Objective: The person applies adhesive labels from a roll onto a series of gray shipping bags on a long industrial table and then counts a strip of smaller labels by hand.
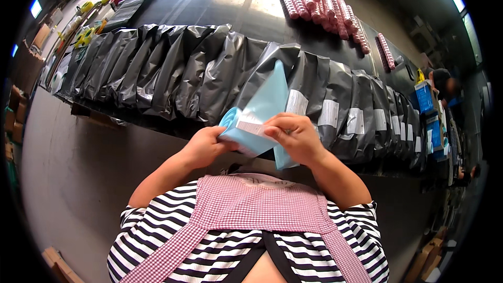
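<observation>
My left hand [206,145] is closed around a coiled light-blue roll of label backing [229,118] in front of my chest. A loose length of the blue backing [271,94] rises to a point above it, and another part hangs below my right hand. A white printed label [249,126] lies across the blue strip. The thumb and fingers of my right hand [297,135] pinch the right end of this label. Just beyond my hands stands a row of dark grey plastic mailing bags [222,81]. Several bags on the right carry white labels [329,113]; those on the left show none.
The bags line the near edge of a long black table [251,0]. Pink-and-white patterned rolls [327,10] are piled at its far right, with one roll [386,51] apart. Yellow tape rolls [84,36] sit at the left, blue boxes [425,97] at the right. A person [445,81] is behind them.
</observation>
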The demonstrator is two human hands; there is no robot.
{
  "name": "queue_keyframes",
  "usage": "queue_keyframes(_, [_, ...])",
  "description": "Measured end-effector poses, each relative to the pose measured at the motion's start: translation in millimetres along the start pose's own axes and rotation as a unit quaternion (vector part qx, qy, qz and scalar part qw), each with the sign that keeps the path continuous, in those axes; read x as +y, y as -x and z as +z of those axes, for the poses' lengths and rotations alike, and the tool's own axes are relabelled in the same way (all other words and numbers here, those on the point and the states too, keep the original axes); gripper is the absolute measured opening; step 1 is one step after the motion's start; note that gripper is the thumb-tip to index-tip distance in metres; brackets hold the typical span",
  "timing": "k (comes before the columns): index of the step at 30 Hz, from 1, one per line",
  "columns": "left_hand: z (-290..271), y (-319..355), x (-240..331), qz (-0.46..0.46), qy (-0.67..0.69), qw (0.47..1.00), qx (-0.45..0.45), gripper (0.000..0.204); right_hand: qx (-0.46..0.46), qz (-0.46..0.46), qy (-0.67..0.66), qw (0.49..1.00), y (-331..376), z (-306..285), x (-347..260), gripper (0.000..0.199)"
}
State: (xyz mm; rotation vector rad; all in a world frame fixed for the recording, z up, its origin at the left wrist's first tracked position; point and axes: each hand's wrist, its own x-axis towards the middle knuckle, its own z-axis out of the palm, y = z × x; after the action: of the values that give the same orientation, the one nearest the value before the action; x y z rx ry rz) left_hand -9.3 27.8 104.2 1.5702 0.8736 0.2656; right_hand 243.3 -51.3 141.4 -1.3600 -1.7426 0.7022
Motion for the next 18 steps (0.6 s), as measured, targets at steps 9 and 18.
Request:
queue_keyframes(9, [-75, 95, -121, -0.034, 0.306, 0.95, -0.049, 0.034, 0.022, 0.047, -0.786, 0.616, 12, -91, 100, 0.041])
queue_keyframes(18, [-183, 119, -126, 0.371, 0.547, 0.56, 0.499, 0.064, 0.158, 0.14, -0.732, 0.648, -7, -1, 142, 0.05])
